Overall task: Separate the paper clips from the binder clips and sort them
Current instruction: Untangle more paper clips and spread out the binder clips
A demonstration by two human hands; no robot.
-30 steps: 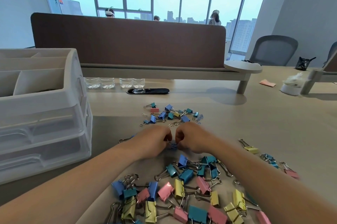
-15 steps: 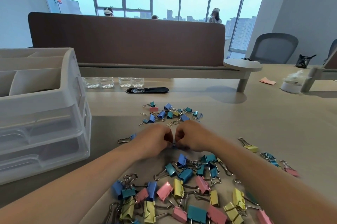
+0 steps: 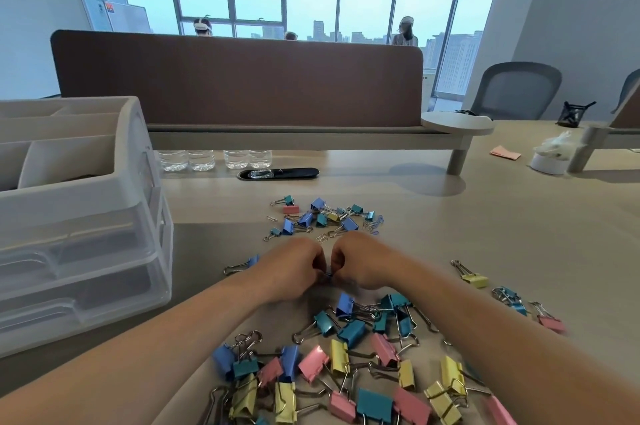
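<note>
Head view: your left hand (image 3: 294, 269) and right hand (image 3: 360, 262) meet knuckle to knuckle over the middle of the worktop (image 3: 502, 234). Both are clenched, and their fingertips pinch a small blue clip (image 3: 327, 274) between them. Only a sliver of it shows, so I cannot tell whether it is a paper clip or a binder clip.

Just nearer to you than your hands, between your forearms, lies a heap of large binder clips (image 3: 346, 372) in blue, teal, pink and yellow, many touching or overlapping. Beyond your hands sits a looser cluster of small binder clips (image 3: 322, 217), mostly blue and teal. A few wire paper clips (image 3: 374, 225) lie at its right edge and among them.

A lone blue binder clip (image 3: 242, 263) lies just left of your left hand. A yellow binder clip (image 3: 474, 279) lies apart to the right, with a few more past it.

On the left of the worktop stands a white drawer organiser (image 3: 86, 217), its open top split into compartments. Clear bottles (image 3: 214, 160) stand under the divider's ledge behind it.
</note>
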